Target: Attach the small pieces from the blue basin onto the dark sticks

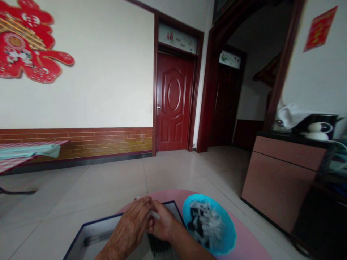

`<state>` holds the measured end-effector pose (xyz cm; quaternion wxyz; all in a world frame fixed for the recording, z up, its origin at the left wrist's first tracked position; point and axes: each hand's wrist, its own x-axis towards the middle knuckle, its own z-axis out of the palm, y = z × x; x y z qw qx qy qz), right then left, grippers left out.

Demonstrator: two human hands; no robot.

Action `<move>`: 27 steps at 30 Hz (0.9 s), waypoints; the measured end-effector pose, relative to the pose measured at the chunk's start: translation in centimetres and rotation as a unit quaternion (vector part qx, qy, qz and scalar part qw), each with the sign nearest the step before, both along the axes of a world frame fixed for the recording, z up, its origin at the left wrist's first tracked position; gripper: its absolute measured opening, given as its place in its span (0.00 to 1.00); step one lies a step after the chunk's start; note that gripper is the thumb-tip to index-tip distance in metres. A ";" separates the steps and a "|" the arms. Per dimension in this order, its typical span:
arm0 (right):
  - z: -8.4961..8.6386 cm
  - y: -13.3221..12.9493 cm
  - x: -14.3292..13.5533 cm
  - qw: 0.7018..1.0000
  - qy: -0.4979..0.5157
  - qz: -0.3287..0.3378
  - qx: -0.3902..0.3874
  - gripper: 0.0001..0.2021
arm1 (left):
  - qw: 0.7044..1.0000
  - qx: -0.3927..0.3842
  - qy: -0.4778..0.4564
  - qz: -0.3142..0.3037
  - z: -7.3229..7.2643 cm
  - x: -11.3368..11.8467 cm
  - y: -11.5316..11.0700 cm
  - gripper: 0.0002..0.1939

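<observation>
My left hand and my right hand meet over a white tray with a dark blue rim. Both are closed, fingertips together. Between them pokes out a small whitish, translucent plastic piece; the rest of it is hidden by the fingers. Under my right hand, a row of thin black pieces with pale lower ends lies in the tray. To the right stands a bright blue bowl, heaped with many small translucent pieces and some black ones. A dark, slim, blurred item lies in the tray's left part.
Tray and bowl rest on a round pink table. A brown cabinet with white and black items on top stands at right. At left is a table with a checked cloth. Tiled floor runs to a red door.
</observation>
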<state>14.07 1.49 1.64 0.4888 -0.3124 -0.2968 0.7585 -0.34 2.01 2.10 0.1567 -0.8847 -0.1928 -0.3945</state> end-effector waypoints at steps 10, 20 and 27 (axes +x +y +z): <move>1.4 -0.3 0.6 0.991 -0.080 -0.097 0.048 0.09 | 0.987 -0.060 -0.107 0.103 -0.3 -1.2 1.4 0.20; 5.6 -2.0 11.9 0.882 -0.401 -0.208 0.131 0.06 | 0.978 -0.068 -0.040 0.195 -0.2 -0.4 0.8 0.15; 3.2 -5.0 16.9 0.804 -0.535 -0.214 0.144 0.02 | 0.975 -0.110 -0.060 0.186 -0.7 -0.7 1.6 0.16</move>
